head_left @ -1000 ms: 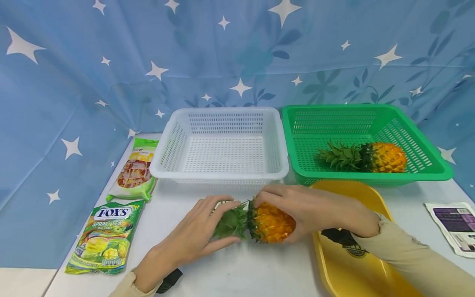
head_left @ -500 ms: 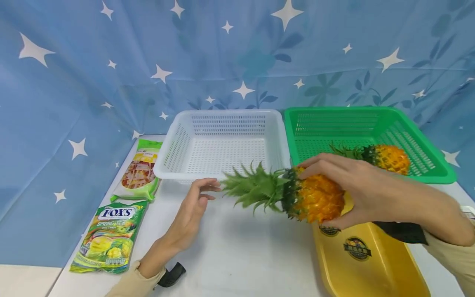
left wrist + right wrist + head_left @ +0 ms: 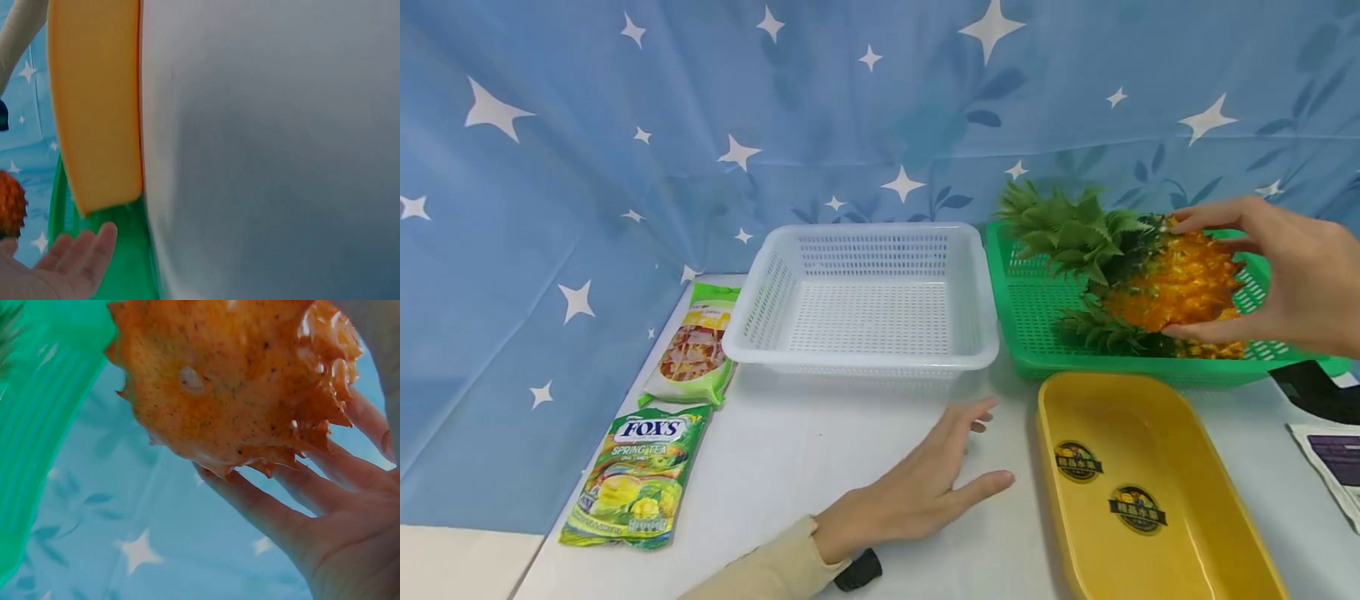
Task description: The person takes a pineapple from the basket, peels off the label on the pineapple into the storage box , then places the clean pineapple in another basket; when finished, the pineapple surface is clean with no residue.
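My right hand (image 3: 1292,275) grips an orange pineapple (image 3: 1187,279) by its fruit, over the green basket (image 3: 1026,350). Its leafy crown points left. A second pineapple (image 3: 1213,348) lies inside that basket, partly hidden behind the held one. In the right wrist view the fingers (image 3: 262,506) spread round the spiky base of the held pineapple (image 3: 206,381). My left hand (image 3: 917,492) hovers over the white table, fingers loosely extended, holding nothing. It is nearest to the yellow tub (image 3: 1165,467), left of its rim.
A white basket (image 3: 865,360) stands left of the green one. At the left lie a green-topped food packet (image 3: 696,350) and a Fox's candy bag (image 3: 636,475). A white and purple packet (image 3: 1333,454) lies at the right edge. A blue star-patterned curtain (image 3: 865,108) hangs behind.
My right hand has lifted the pineapple off the table and carried it right and back over the green basket. My left hand has let go of its crown and shifted right.
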Demonstrator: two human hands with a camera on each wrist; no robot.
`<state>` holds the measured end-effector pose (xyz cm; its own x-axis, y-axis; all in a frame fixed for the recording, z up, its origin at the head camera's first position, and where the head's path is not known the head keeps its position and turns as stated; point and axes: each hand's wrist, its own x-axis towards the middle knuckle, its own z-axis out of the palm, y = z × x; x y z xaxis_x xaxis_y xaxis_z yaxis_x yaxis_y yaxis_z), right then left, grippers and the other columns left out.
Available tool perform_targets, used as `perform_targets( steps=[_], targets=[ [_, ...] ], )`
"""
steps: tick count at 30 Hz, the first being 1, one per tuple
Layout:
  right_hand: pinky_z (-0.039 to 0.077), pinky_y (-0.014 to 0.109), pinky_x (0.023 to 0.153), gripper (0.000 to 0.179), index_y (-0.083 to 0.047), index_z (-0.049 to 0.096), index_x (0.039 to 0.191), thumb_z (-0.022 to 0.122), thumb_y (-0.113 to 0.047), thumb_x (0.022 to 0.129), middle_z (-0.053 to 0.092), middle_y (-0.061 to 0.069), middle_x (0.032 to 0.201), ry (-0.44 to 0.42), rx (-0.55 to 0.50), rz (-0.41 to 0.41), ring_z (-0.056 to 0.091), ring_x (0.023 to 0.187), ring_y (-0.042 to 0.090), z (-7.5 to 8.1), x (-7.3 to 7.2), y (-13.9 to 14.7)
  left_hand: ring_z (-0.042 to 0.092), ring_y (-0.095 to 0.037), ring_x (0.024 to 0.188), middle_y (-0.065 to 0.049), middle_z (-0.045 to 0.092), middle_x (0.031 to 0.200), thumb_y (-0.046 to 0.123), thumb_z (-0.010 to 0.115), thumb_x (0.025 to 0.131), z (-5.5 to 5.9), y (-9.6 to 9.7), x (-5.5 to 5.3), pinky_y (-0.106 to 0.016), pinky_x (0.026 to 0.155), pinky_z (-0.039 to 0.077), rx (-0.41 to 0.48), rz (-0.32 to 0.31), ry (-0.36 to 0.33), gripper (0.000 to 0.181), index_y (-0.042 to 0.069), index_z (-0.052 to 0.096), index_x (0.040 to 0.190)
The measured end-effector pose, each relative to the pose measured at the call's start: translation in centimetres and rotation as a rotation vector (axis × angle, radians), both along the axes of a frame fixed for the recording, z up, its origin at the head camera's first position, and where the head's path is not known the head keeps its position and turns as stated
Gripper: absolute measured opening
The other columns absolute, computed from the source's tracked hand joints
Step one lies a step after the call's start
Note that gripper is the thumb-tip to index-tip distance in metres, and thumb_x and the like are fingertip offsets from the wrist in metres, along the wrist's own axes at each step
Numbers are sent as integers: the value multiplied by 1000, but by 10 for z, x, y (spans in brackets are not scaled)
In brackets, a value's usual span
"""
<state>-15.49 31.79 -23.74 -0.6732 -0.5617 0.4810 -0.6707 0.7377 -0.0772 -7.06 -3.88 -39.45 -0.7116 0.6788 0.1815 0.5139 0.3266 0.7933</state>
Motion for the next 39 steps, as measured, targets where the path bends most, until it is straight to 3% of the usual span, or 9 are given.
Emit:
perform_targets(
  steps=[2, 5, 7, 10, 12, 13, 21, 29, 39],
  targets=[
    [45, 73, 84, 122, 7, 43, 140, 38, -92, 69, 52, 34, 134, -14, 15, -40, 52, 109, 56, 0, -9, 10, 40, -20, 143, -14, 33, 157, 42, 50, 111, -2, 18, -2, -32, 115, 40, 11, 9, -32, 76, 24, 3, 168],
    [47, 72, 80, 126, 9, 41, 139, 35, -93, 65, 51, 36, 130, -24, 56, -94, 53, 104, 56, -1, -24, 23, 36, -21, 146, -14, 29, 160, 46, 49, 111, -3, 40, -8, -36, 117, 38, 27, 44, -49, 80, 27, -4, 168],
    [49, 71, 79, 121, 10, 41, 140, 60, -85, 68, 52, 37, 129, -44, 85, -130, 54, 102, 57, -3, -34, 32, 35, -21, 147, -14, 28, 161, 48, 48, 110, -3, 53, -12, -39, 118, 37, 47, 88, -67, 81, 28, -4, 168],
    [51, 65, 72, 104, 12, 42, 139, 98, -40, 68, 52, 37, 127, -92, 121, -178, 56, 93, 52, -9, -46, 43, 40, -22, 143, -15, 30, 159, 48, 50, 109, -5, 70, -19, -38, 114, 42, 126, 181, -125, 80, 26, 3, 169],
    [52, 64, 68, 106, 12, 42, 138, 104, -3, 53, 51, 36, 125, -127, 138, -196, 56, 90, 50, -13, -55, 48, 43, -22, 138, -15, 31, 156, 46, 52, 108, -8, 79, -22, -36, 110, 45, 190, 238, -172, 78, 24, 7, 168],
    [53, 63, 66, 107, 12, 42, 137, 102, 4, 49, 50, 35, 124, -146, 149, -206, 56, 89, 49, -15, -59, 50, 45, -23, 136, -14, 30, 156, 46, 53, 108, -9, 82, -22, -34, 108, 46, 218, 263, -189, 78, 24, 9, 168],
    [55, 64, 67, 102, 9, 40, 133, 102, 1, 52, 46, 36, 123, -242, 231, -239, 59, 89, 50, -23, -85, 63, 26, -24, 154, -6, 19, 167, 51, 52, 106, -10, 99, -29, -51, 123, 30, 274, 347, -196, 79, 26, 9, 167],
    [53, 63, 69, 98, 7, 45, 130, 103, -2, 51, 52, 33, 111, -255, 274, -172, 58, 91, 47, -31, -105, 72, 21, -24, 157, -9, 13, 172, 52, 49, 107, -8, 108, -42, -50, 124, 27, 287, 382, -208, 74, 29, 10, 166],
    [51, 68, 78, 96, 4, 45, 131, 102, 1, 54, 53, 36, 119, -332, 286, -158, 56, 104, 52, -38, -119, 76, 19, -26, 158, -16, 14, 172, 49, 39, 112, -8, 114, -54, -49, 126, 23, 306, 402, -194, 64, 23, 12, 165]
  ],
)
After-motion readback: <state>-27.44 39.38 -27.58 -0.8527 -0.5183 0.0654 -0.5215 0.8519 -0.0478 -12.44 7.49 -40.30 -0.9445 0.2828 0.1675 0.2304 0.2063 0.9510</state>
